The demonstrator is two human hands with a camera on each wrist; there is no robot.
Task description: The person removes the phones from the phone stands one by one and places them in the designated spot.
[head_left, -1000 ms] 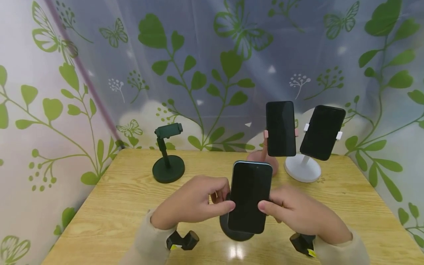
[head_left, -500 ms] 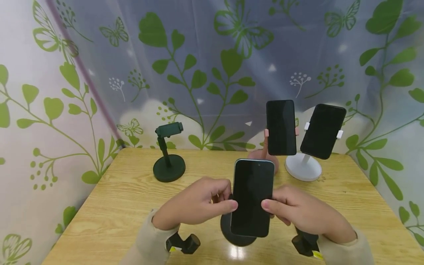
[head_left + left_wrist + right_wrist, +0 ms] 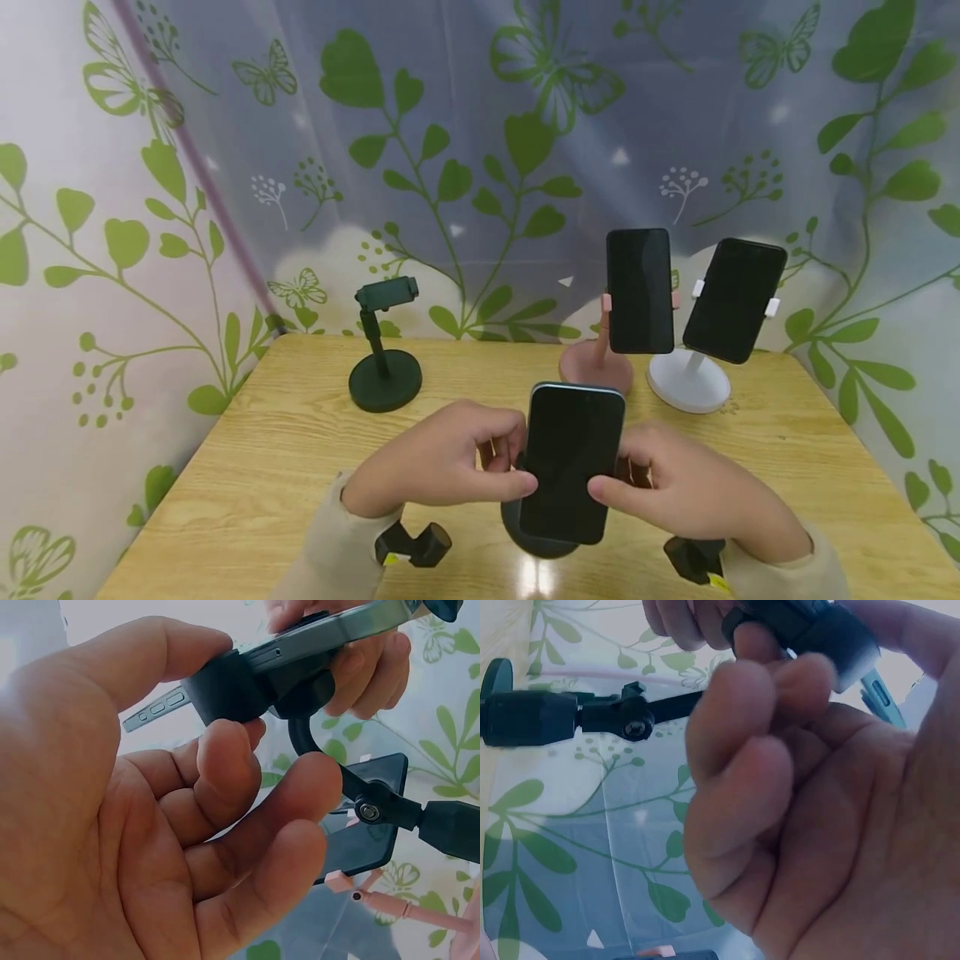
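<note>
A phone [image 3: 573,462] with a dark screen sits in the clamp of a black phone stand, whose round base [image 3: 534,542] shows on the table below it. My left hand [image 3: 457,458] pinches the clamp's left end [image 3: 229,686] between thumb and index finger; its other fingers curl loosely in the left wrist view. On the opposite side, my right hand [image 3: 675,483] pinches the clamp's right end [image 3: 847,652], thumb at the phone's edge. The stand's jointed arm [image 3: 367,810] runs down behind the phone. In the head view the phone hides most of the clamp.
A dark green phone stand [image 3: 385,381] holds no phone at the back left. At the back right, a pink stand [image 3: 585,367] and a white stand [image 3: 686,387] each bear a phone. Behind the wooden table [image 3: 285,467] hangs a leaf-patterned curtain [image 3: 450,108].
The phone's upper end has tilted down and back, so it looks shorter in the head view. Both thumbs have moved slightly lower along it.
</note>
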